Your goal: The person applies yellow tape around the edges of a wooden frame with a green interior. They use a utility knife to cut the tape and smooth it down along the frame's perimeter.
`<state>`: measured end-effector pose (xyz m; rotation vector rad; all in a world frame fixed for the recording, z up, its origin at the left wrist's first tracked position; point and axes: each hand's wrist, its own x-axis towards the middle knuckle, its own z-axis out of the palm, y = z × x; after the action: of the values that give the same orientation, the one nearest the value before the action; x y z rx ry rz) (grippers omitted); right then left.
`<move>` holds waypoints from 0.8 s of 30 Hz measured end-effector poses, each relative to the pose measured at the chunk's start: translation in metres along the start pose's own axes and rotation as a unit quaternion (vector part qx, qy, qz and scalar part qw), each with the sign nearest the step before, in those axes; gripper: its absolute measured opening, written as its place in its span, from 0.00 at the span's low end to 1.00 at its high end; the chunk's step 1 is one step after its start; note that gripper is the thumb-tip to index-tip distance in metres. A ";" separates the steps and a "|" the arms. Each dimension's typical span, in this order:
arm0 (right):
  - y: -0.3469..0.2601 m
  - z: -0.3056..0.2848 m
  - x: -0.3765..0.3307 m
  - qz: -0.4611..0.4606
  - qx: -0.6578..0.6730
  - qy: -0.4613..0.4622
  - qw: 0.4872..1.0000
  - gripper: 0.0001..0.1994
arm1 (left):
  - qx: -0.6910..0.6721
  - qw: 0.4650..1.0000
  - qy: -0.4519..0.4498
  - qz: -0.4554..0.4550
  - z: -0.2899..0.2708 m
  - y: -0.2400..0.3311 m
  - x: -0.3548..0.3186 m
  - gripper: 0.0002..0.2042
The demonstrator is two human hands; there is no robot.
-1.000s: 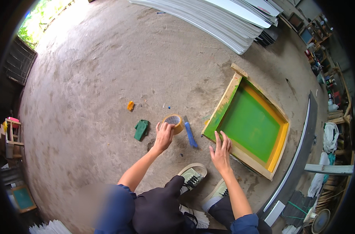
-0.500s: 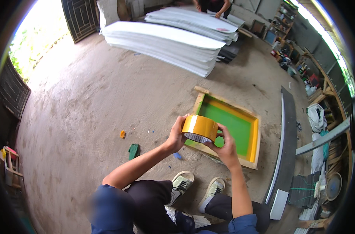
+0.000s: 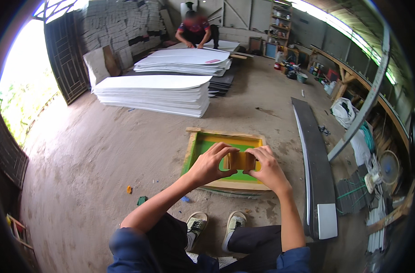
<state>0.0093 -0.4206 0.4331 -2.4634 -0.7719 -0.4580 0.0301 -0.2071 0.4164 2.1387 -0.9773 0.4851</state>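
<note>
Between my two hands is a roll of amber packing tape point(image 3: 240, 161), held up above a wooden frame. My left hand point(image 3: 213, 163) grips its left side, thumb below and fingers over the top. On the opposite side my right hand point(image 3: 267, 169) pinches the roll between thumb and fingers. Behind and below it, the wooden frame point(image 3: 230, 185) lies on the floor with a green panel and yellow edges inside. Both hands partly cover the panel.
Stacks of white sheets point(image 3: 152, 95) lie ahead, where a co-worker point(image 3: 196, 32) crouches with both hands on a sheet. A long dark board point(image 3: 314, 168) lies to my right, near a slanted metal post point(image 3: 364, 109). Green point(image 3: 142, 200) and orange scraps point(image 3: 129, 189) dot the floor at left.
The view has tilted up, bringing more of the co-worker and back wall into sight. The tape roll has turned in my hands, its printed inner core no longer facing me.
</note>
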 end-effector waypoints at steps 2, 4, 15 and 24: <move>0.010 -0.001 -0.013 0.014 0.004 0.005 1.000 0.28 | 0.001 1.000 -0.014 0.021 0.013 0.002 0.004 0.25; 0.017 -0.003 -0.022 0.015 -0.001 0.016 1.000 0.28 | 0.000 0.999 -0.019 0.031 0.022 0.003 0.004 0.25; 0.038 0.009 -0.033 0.016 0.087 0.014 0.996 0.25 | -0.241 0.962 -0.126 -0.023 0.041 -0.020 0.007 0.30; 0.057 0.032 -0.033 0.084 0.220 -0.016 0.972 0.30 | -0.430 0.871 -0.153 -0.181 0.054 -0.036 0.003 0.12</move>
<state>0.0230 -0.4565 0.3712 -2.0980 -0.5956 -0.1612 0.0615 -0.2324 0.3658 1.5127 -0.7206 -0.4363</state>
